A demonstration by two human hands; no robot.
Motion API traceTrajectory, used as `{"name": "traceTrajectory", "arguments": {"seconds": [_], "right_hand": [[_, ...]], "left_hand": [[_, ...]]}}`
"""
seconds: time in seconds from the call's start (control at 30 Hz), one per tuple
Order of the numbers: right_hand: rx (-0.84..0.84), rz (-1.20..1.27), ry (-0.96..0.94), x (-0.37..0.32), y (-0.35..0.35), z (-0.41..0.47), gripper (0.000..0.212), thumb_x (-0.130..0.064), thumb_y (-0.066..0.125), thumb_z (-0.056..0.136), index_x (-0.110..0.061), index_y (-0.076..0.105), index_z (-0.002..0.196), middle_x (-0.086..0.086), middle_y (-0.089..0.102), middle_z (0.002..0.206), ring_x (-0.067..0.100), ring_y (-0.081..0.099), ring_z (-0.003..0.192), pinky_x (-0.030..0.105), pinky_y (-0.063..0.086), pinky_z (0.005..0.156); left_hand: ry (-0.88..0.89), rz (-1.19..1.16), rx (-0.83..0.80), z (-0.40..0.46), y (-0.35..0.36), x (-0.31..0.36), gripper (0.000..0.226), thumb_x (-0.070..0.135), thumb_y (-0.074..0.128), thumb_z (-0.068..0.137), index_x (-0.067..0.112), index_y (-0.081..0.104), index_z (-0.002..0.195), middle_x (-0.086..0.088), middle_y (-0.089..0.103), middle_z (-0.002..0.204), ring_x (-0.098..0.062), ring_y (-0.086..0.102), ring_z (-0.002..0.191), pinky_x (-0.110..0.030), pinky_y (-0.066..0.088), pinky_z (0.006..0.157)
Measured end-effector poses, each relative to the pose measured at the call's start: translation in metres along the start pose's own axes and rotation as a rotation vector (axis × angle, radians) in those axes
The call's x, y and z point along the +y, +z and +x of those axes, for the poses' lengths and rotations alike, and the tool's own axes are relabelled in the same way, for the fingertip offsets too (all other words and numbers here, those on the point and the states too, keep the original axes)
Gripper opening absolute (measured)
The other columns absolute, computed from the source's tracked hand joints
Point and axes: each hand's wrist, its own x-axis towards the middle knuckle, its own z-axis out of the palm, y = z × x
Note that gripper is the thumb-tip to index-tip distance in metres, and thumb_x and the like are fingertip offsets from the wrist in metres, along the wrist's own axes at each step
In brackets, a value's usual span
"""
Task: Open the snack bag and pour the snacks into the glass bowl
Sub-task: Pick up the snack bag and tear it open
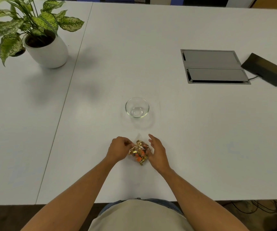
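The snack bag (pixel 139 152) lies on the white bench (pixel 201 130), close to the person's edge and directly in front of the body, so both hands reach it w/o stretching. The left hand (pixel 119 148) has its fingers curled together at the bag's upper left part; it seems to pinch the wrapper there, prob. to get a hold for tearing. The right hand (pixel 157 153) stands beside the bag's right side w/ fingers spread and straight: its grip is wide, holding nothing, though it may touch the bag lightly to steady it. The glass bowl (pixel 137 107) waits empty, a bit further away on the same line, near enough for pouring. The bag looks not yet opened. A plant pot (pixel 48 50) stands far left, well apart.
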Motion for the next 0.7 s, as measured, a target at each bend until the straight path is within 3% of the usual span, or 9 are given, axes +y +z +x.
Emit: {"name": "traceTrajectory", "arguments": {"seconds": [0.1,0.23,0.33,0.47,0.7], "right_hand": [[0.094,-0.048,-0.036,-0.007,-0.001,-0.002,0.044,-0.001,0.062,0.09,-0.012,0.054,0.132,0.004,0.055,0.132,0.014,0.055,0.115,0.03,0.048,0.099],[0.111,0.106,0.068,-0.026,-0.001,-0.002,0.003,-0.017,0.067,0.092,-0.018,0.067,0.094,-0.002,0.071,0.092,0.008,0.067,0.076,0.021,0.053,0.068],[0.027,0.282,0.178,-0.041,0.0,-0.002,0.018,-0.028,0.065,0.093,-0.015,0.069,0.081,-0.002,0.075,0.071,0.011,0.073,0.061,0.021,0.057,0.059],[-0.046,0.399,0.285,-0.053,-0.004,0.003,0.018,-0.02,0.064,0.093,-0.007,0.07,0.082,0.01,0.077,0.078,0.025,0.077,0.066,0.037,0.064,0.069],[-0.139,0.443,0.325,-0.061,-0.015,0.007,0.012,-0.007,0.061,0.088,-0.004,0.068,0.078,0.017,0.077,0.083,0.029,0.077,0.073,0.032,0.061,0.063]], "left_hand": [[-0.026,-0.139,-0.01,-0.003,-0.004,0.005,0.011,0.02,0.077,0.083,0.009,0.078,0.084,-0.001,0.074,0.074,-0.012,0.068,0.072,-0.016,0.046,0.062],[-0.045,-0.262,-0.026,-0.007,-0.006,0.007,0.009,0.023,0.082,0.078,0.016,0.077,0.074,0.006,0.074,0.07,0.0,0.069,0.066,-0.01,0.046,0.058],[-0.05,-0.346,-0.061,-0.011,-0.004,0.009,0.013,0.022,0.082,0.077,0.019,0.075,0.067,0.007,0.074,0.066,0.002,0.068,0.061,-0.01,0.046,0.055],[-0.074,-0.432,-0.101,-0.012,-0.003,0.011,0.012,0.016,0.082,0.076,0.012,0.075,0.068,0.003,0.073,0.064,-0.006,0.062,0.058,-0.019,0.047,0.056],[-0.063,-0.5,-0.164,-0.016,-0.005,0.012,0.017,0.014,0.085,0.074,0.01,0.071,0.066,0.003,0.072,0.06,-0.007,0.066,0.057,-0.018,0.051,0.056]]}}
